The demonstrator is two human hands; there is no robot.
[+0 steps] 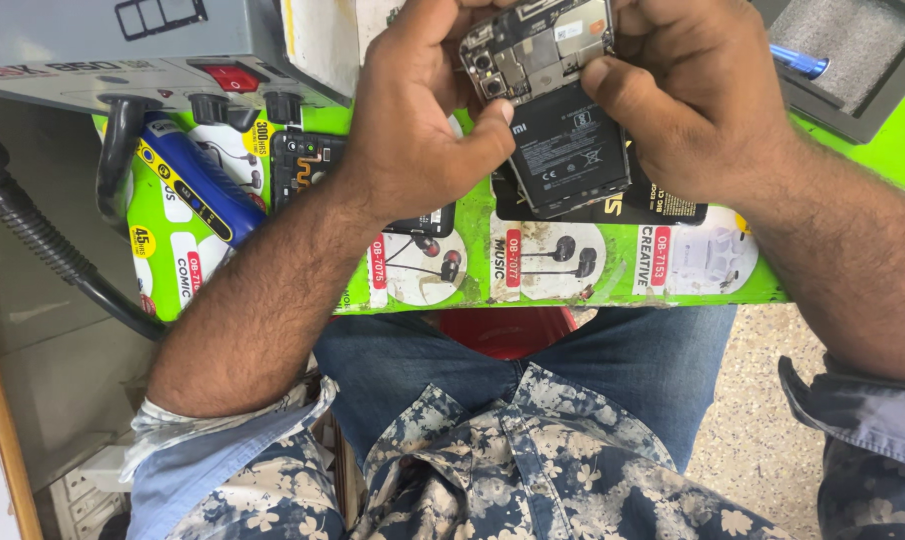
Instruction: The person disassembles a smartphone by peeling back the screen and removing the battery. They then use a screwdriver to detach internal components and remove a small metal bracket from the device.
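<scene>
The opened phone (548, 100) is held above the green bench mat (533, 280), near the top centre of the view, with its back cover already off and the internal parts exposed. The left hand (423, 110) is curled closed around the phone's left edge, with the thumb pressing against the side of the black battery (570, 150). The right hand (683, 95) is closed on the right edge, its thumb laid across the upper corner of the battery. The battery is seated in the frame, and the circuit board (538, 45) with its metal shields and camera modules remains in place above it, so disassembly appears to be at an early-to-middle stage: cover removal is done; battery and board removal are not. A separate black phone frame (308, 165) lies on the mat beneath the left wrist. A blue tool (203, 185) rests to its left, beside a grey bench unit (103, 50).
</scene>
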